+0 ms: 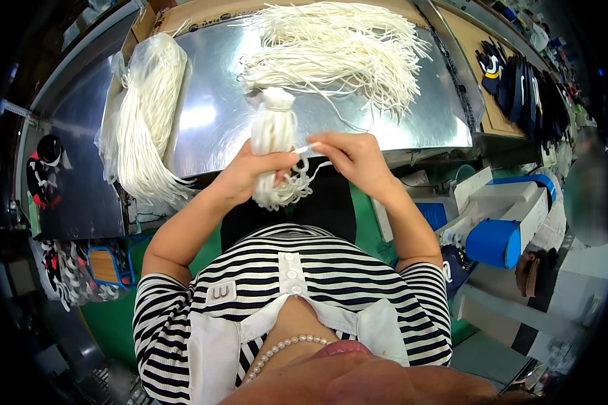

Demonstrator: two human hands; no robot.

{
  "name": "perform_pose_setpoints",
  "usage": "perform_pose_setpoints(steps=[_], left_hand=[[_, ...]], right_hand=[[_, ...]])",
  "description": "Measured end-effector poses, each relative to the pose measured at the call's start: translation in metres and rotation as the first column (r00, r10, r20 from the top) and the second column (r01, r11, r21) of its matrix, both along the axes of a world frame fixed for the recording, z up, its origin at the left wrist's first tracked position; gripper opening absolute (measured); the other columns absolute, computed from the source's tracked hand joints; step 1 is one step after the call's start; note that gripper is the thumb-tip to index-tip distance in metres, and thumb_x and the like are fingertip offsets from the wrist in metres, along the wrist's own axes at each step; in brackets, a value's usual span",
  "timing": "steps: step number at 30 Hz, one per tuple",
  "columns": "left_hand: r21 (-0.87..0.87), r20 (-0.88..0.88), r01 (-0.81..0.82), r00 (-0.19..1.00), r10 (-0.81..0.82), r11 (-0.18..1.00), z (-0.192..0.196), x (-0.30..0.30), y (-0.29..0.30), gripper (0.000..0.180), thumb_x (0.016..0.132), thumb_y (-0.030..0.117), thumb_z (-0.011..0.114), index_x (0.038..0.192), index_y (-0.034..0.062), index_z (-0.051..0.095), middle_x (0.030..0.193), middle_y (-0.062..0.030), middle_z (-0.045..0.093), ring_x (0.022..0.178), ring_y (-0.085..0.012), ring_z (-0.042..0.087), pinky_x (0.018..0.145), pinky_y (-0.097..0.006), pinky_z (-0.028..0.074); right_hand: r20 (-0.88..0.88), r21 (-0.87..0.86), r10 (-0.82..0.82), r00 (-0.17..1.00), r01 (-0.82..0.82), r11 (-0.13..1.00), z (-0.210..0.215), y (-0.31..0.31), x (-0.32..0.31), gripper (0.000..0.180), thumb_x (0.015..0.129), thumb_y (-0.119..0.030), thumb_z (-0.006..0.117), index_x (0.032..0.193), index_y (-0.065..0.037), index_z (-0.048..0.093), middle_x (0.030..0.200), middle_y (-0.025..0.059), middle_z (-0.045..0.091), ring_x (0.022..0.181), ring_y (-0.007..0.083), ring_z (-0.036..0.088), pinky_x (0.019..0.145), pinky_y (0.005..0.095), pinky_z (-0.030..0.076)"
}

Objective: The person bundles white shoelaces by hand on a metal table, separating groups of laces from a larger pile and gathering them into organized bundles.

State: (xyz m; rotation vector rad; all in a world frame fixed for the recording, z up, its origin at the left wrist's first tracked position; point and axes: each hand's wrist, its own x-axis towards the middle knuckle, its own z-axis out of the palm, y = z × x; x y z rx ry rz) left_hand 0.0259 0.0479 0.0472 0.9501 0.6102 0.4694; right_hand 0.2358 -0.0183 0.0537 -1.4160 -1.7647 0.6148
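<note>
My left hand [258,169] is wrapped round a thick bundle of white cords [275,125], held upright in front of me above the near edge of the metal table. A band cinches the bundle close to its top, and looped cord ends hang below my fingers. To the right of it, my right hand [348,156] pinches a thin white strand that runs across to the bundle at my left thumb. Beyond my hands, a wide pile of loose white cords [338,54] spreads over the far part of the table.
On the table's left lies a long hank of white cords [152,101] partly in clear plastic, its ends drooping over the near edge. Dark gloves [520,94] hang at the far right. Below them stand a white and blue machine [496,236] and blue bins.
</note>
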Motion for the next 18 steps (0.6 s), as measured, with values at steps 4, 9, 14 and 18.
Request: perform_pose_setpoints(steps=[4,9,14,18], left_hand=[[0.034,-0.042,0.104,0.994,-0.103,0.994,0.010,-0.021,0.002,0.020,0.078,0.011,0.072,0.090,0.0025,0.059,0.067,-0.0018,0.057,0.048,-0.0064,0.048,0.045,-0.021,0.036],[0.015,-0.211,0.142,0.968,-0.136,0.990,0.015,-0.051,-0.003,0.026,0.075,0.010,0.074,0.096,0.0015,0.060,0.070,-0.0035,0.059,0.051,-0.0058,0.049,0.046,-0.020,0.037],[0.216,-0.149,0.118,0.985,-0.087,0.969,0.052,-0.063,0.017,0.043,0.077,0.007,0.072,0.116,-0.0026,0.056,0.078,-0.0079,0.064,0.052,-0.0075,0.051,0.047,-0.021,0.042],[0.608,-0.289,0.125,0.955,0.072,0.784,0.086,-0.041,0.015,0.036,0.081,0.004,0.068,0.115,-0.0004,0.059,0.087,-0.0077,0.068,0.053,-0.0083,0.053,0.048,-0.023,0.045]], right_hand=[[-0.105,-0.049,0.249,0.963,-0.255,0.966,-0.019,-0.020,0.020,0.014,0.086,-0.011,0.062,0.095,-0.003,0.069,0.067,0.0092,0.062,0.050,0.0153,0.054,0.052,0.0263,0.043],[-0.237,-0.117,0.173,0.956,-0.205,0.972,-0.034,-0.057,0.041,0.018,0.089,-0.013,0.057,0.089,0.000,0.069,0.064,0.0053,0.061,0.050,0.0113,0.053,0.049,0.0250,0.041],[-0.396,-0.351,-0.015,0.918,-0.136,0.926,-0.051,-0.078,0.063,0.033,0.087,-0.011,0.060,0.120,-0.006,0.061,0.092,0.0067,0.065,0.066,0.0105,0.056,0.059,0.0220,0.045],[-0.050,-0.096,-0.017,0.999,0.012,0.995,-0.030,-0.049,0.041,0.050,0.081,-0.010,0.068,0.129,-0.009,0.052,0.113,0.0107,0.059,0.085,0.0183,0.060,0.068,0.0274,0.048]])
